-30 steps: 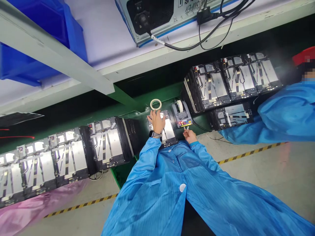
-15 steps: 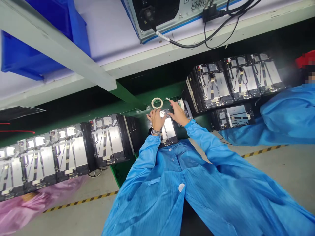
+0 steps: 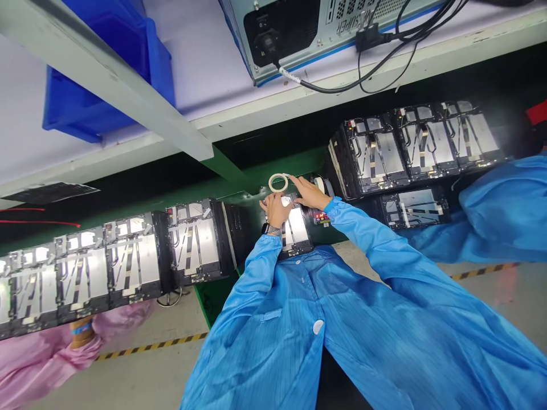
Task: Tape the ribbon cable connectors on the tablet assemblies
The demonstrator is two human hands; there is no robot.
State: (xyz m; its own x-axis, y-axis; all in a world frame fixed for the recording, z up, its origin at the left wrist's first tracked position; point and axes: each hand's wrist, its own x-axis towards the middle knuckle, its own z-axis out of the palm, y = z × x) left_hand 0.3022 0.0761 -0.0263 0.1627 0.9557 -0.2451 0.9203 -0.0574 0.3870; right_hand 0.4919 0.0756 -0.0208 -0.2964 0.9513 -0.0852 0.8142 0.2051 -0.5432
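My left hand [image 3: 276,208] rests on the upper end of a black tablet-like device with silver plates [image 3: 296,229], which lies on the green bench in front of me; its fingers are slightly bent and grip nothing I can see. My right hand [image 3: 308,193] lies flat across the device's top edge. Its fingers are stretched out, and the tips almost reach a white tape roll [image 3: 278,182]. A grey tape dispenser [image 3: 319,216] sits just right of the device, mostly hidden behind my right wrist.
A long row of the same devices [image 3: 128,265] runs to the left, and stacks of them [image 3: 376,154] stand to the right. A co-worker's blue sleeve [image 3: 491,216] reaches in at the right; a pink-sleeved person [image 3: 43,359] is at bottom left. A blue bin [image 3: 98,91] and a computer case [image 3: 299,28] sit on the shelf.
My right hand left the dispenser with a tape strip, crossed to the device's top edge and now lies flat there. My left hand stayed on the device, its fingers now more bent.
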